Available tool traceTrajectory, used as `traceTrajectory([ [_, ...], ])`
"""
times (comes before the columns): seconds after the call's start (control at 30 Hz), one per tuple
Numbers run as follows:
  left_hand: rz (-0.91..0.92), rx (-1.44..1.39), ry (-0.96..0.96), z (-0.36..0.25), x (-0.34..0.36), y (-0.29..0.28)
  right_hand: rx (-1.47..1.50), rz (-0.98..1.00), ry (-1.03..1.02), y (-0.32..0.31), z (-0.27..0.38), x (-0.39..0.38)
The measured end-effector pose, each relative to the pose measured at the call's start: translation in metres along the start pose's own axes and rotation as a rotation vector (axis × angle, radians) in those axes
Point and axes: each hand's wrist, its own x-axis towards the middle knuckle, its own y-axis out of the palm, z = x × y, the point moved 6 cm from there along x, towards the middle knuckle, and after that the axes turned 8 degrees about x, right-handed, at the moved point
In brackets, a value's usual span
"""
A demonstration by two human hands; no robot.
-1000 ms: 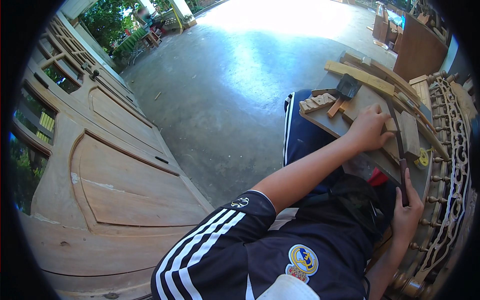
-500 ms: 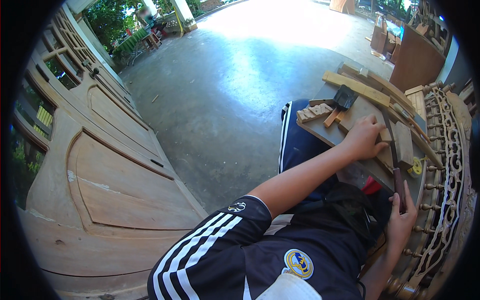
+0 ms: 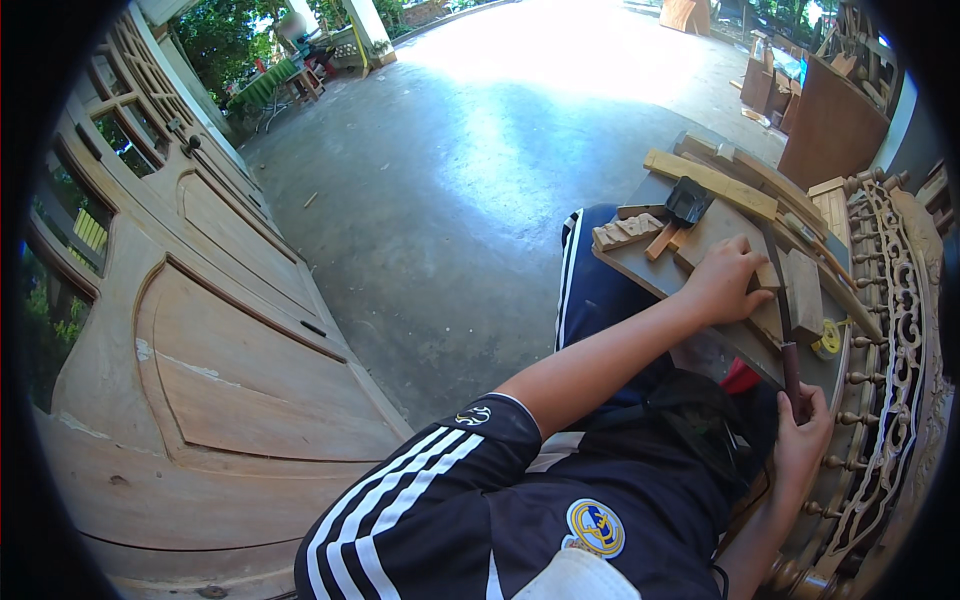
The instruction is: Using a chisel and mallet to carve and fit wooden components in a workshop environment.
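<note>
My left hand (image 3: 728, 280) presses down on a flat piece of wood (image 3: 722, 224), with the fingers curled over its near end and the thumb toward the tool. The brown handle (image 3: 791, 370) of a long, narrow, dark-bladed tool resembling a file sits in my right hand (image 3: 804, 437), thumb against one side and fingers around the other. Its dark blade (image 3: 783, 300) points away from me along the right side of the wood. Immediately right of the blade stands a wooden block (image 3: 804, 295). Everything rests on a small grey-topped work surface (image 3: 640, 270).
Around the work lie a black box-like object (image 3: 688, 201), a carved wood piece (image 3: 628, 232), long wooden strips (image 3: 712, 183) and a yellow tape roll (image 3: 828, 340). Ornate carved woodwork (image 3: 880, 330) borders the right side. A wooden door (image 3: 250, 370) stands left; a person sits far off.
My right hand and the tool have slid slightly toward me, and the right fingers have curled more around the handle. The left hand stays in nearly the same place.
</note>
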Motion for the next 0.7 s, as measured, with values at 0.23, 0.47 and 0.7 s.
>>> traceTrajectory([
  [0.23, 0.009, 0.004, -0.014, 0.001, -0.002, -0.001, -0.085, -0.035, -0.001, 0.001, 0.009, -0.002],
  [0.47, 0.025, -0.023, 0.000, -0.004, 0.002, 0.000, -0.063, -0.053, 0.007, -0.005, 0.018, 0.000],
  [0.7, -0.039, 0.076, 0.013, -0.002, -0.001, -0.013, -0.092, -0.067, -0.017, -0.001, 0.019, 0.007],
])
